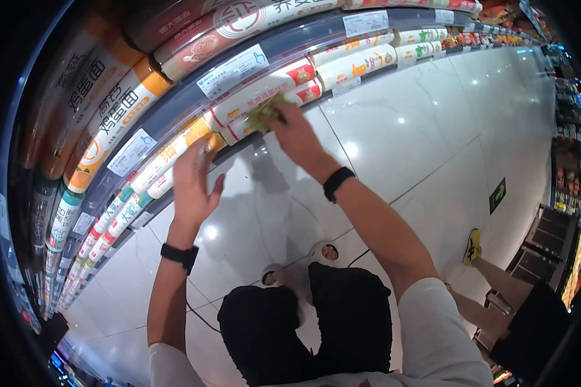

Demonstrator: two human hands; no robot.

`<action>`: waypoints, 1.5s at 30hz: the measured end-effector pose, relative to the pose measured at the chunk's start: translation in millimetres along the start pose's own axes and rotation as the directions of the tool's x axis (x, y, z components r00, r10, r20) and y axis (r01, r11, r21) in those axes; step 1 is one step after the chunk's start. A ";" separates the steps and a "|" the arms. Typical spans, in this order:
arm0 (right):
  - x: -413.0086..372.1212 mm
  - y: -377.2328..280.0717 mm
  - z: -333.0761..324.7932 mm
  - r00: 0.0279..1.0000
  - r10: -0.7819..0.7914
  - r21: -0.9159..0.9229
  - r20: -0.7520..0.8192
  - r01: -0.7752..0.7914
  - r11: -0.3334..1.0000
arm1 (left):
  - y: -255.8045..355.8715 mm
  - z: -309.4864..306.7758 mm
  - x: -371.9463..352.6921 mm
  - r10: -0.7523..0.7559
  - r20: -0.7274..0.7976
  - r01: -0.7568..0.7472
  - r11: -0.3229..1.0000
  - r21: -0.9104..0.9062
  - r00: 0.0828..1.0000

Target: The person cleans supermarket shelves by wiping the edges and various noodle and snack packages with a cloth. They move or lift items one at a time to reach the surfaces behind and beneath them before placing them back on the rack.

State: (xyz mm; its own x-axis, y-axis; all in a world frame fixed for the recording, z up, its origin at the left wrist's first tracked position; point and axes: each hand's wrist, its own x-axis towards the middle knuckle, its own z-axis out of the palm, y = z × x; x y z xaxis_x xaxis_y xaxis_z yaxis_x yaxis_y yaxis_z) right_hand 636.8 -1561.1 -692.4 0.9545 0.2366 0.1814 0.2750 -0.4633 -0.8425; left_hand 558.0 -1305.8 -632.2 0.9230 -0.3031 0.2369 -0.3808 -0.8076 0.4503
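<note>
My right hand (301, 137) is closed on a crumpled green cloth (265, 115), blurred by motion. The cloth overlaps a white and red noodle pack (297, 76) on the lower shelf. My left hand (196, 184) has its thumb apart and its fingers stretched toward the shelf front. Its fingertips come right at a yellow and white noodle pack (186, 142) and partly hide it. Black bands circle both wrists.
Above runs the shelf edge with price tags (232, 69), and more noodle packs (119, 116) stand on the upper shelf. My feet are on the glossy tiled floor (426, 168). At the right, another person's leg and yellow shoe (473, 247) stand near dark metal racks (542, 242).
</note>
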 end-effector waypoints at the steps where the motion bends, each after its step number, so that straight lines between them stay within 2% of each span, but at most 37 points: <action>1: 3.5 -6.5 8.0 0.996 -0.053 0.055 0.075 0.049 0.997 | -4.8 8.4 18.2 -0.002 -0.010 0.002 1.000 0.008 1.000; 2: 6.5 -2.6 22.8 0.995 -0.059 0.054 0.077 0.054 0.997 | -10.6 18.7 33.7 0.083 -0.008 -0.082 0.994 0.068 0.997; 3: 9.3 1.5 38.0 0.921 -0.374 -0.120 0.109 0.386 0.915 | -13.9 28.6 44.6 0.166 -0.004 -0.165 0.978 0.127 0.986; 4: 10.0 8.1 48.1 0.745 -0.638 -0.269 0.197 0.667 0.695 | -12.4 32.4 54.3 0.164 -0.016 -0.160 0.979 0.128 0.986; 5: 7.9 5.8 49.0 0.777 -0.570 -0.202 0.267 0.623 0.755 | -7.7 30.0 61.8 0.165 0.008 -0.164 0.975 0.152 0.986; 6: 11.1 5.5 44.2 0.771 -0.576 -0.202 0.270 0.630 0.750 | -4.7 28.5 66.1 0.169 0.032 -0.172 0.969 0.180 0.985; 7: 19.1 -10.4 24.6 0.850 -0.406 -0.004 0.335 0.432 0.902 | -3.4 29.3 67.2 0.178 0.013 -0.178 0.971 0.163 0.984; 8: 22.0 -17.2 7.3 0.871 -0.234 0.173 0.432 0.175 0.969 | -4.4 28.9 66.0 0.184 0.009 -0.183 0.969 0.164 0.983; 10: 11.3 15.2 -14.9 0.853 -0.475 -0.045 0.216 0.495 0.868 | -9.5 24.0 61.9 0.180 0.011 -0.179 0.969 0.171 0.984; 12: 15.4 35.8 -54.7 0.897 -0.423 -0.336 0.130 0.441 0.832 | -19.1 21.3 56.8 0.170 0.007 -0.169 0.970 0.175 0.985; 13: 20.7 33.1 -71.8 0.917 -0.390 -0.364 -0.087 0.335 0.869 | -21.2 20.5 52.5 0.151 0.001 -0.149 0.972 0.184 0.989; 14: 27.5 27.5 -82.4 0.890 -0.341 -0.365 -0.302 0.222 0.904 | -20.1 20.0 49.3 0.143 0.004 -0.141 0.973 0.185 0.990; 17: 60.5 36.5 -77.2 0.875 -0.332 -0.360 -0.353 0.200 0.911 | -20.6 25.5 51.2 0.158 -0.048 -0.144 0.966 0.216 0.986; 18: 60.6 39.4 -57.4 0.839 -0.423 -0.359 -0.343 0.299 0.884 | -22.1 29.7 50.3 0.158 -0.075 -0.137 0.964 0.229 0.985; 20: 52.5 30.1 -36.1 0.804 -0.556 -0.493 -0.212 0.404 0.771 | -23.4 38.5 45.6 0.158 -0.094 -0.132 0.962 0.241 0.983; 21: 45.9 30.6 -25.0 0.804 -0.554 -0.490 -0.215 0.402 0.773 | -23.1 40.7 43.8 0.153 -0.113 -0.122 0.962 0.246 0.982; 23: 31.3 36.1 -9.4 0.746 -0.664 -0.338 0.050 0.638 0.692 | -22.9 42.3 42.3 0.149 -0.131 -0.113 0.962 0.250 0.980; 26: 5.9 31.2 -24.7 0.775 -0.616 -0.260 0.144 0.630 0.732 | -15.6 35.0 44.1 0.109 -0.101 -0.087 0.977 0.196 0.989; 27: 8.1 29.2 -39.0 0.763 -0.646 -0.360 -0.030 0.595 0.719 | -7.7 29.0 48.4 0.143 -0.142 -0.101 0.958 0.267 0.980; 28: 18.2 47.6 -41.3 0.818 -0.485 -0.202 -0.309 0.442 0.874 | -0.5 21.9 54.1 0.181 -0.184 -0.109 0.933 0.344 0.966; 29: 31.2 48.8 -58.0 0.888 -0.325 -0.156 -0.326 0.288 0.945 | 5.0 16.2 59.0 0.204 -0.220 -0.092 0.897 0.433 0.954; 30: 48.1 49.7 -76.1 0.922 -0.133 -0.105 -0.364 0.102 0.989 | -0.2 16.2 64.5 0.203 -0.218 -0.090 0.894 0.439 0.955; 31: 63.3 36.2 -83.8 0.904 -0.019 -0.056 -0.427 -0.006 0.998 | -8.2 17.3 74.1 0.174 -0.245 -0.046 0.891 0.451 0.954; 32: 76.8 33.1 -84.4 0.905 -0.017 -0.051 -0.425 -0.006 0.999 | -13.8 17.8 82.3 0.143 -0.272 -0.001 0.887 0.462 0.952; 34: 100.1 25.5 -83.1 0.927 -0.147 -0.316 -0.346 0.032 0.948 | -13.5 15.2 92.7 0.093 -0.243 0.022 0.902 0.431 0.966; 35: 103.4 12.0 -86.0 0.928 -0.145 -0.311 -0.345 0.032 0.950 | -8.5 14.3 97.9 0.062 -0.205 0.034 0.899 0.437 0.977; 37: 102.6 -6.6 -90.9 0.966 -0.169 -0.197 -0.194 0.131 0.972 | -6.2 15.7 107.6 0.027 -0.156 0.045 0.895 0.443 0.987; 38: 103.6 -1.9 -89.4 0.968 -0.162 -0.189 -0.192 0.125 0.974 | -8.2 17.8 112.4 0.021 -0.128 0.040 0.891 0.452 0.992; 40: 108.9 7.9 -87.7 0.985 -0.077 -0.298 -0.153 0.028 0.954 | -6.8 18.8 115.6 0.016 -0.097 0.031 0.885 0.464 0.995; 41: 106.6 5.9 -88.5 0.993 -0.028 -0.198 -0.118 0.004 0.980 | -3.9 17.5 117.8 -0.034 -0.087 0.069 0.891 0.448 0.996; 42: 106.0 13.5 -85.1 0.992 -0.026 -0.198 -0.121 0.002 0.980 | -1.2 18.3 120.4 -0.080 -0.076 0.105 0.896 0.430 0.994; 44: 102.0 25.9 -77.1 0.907 -0.261 -0.255 -0.332 0.180 0.950 | -2.1 21.4 119.7 -0.057 -0.078 0.086 0.896 0.436 0.995; 45: 98.4 31.6 -77.3 0.908 -0.259 -0.255 -0.330 0.178 0.950 | -4.7 20.4 117.7 -0.039 -0.085 0.073 0.891 0.447 0.996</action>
State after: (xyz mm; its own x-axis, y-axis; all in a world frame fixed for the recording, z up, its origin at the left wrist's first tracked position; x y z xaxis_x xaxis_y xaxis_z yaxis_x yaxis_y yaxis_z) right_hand 748.3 -1618.5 -661.9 0.8335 0.0531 0.5500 0.4610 -0.6155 -0.6392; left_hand 669.6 -1348.0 -623.9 0.9292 -0.2273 0.2915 -0.2474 -0.9683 0.0335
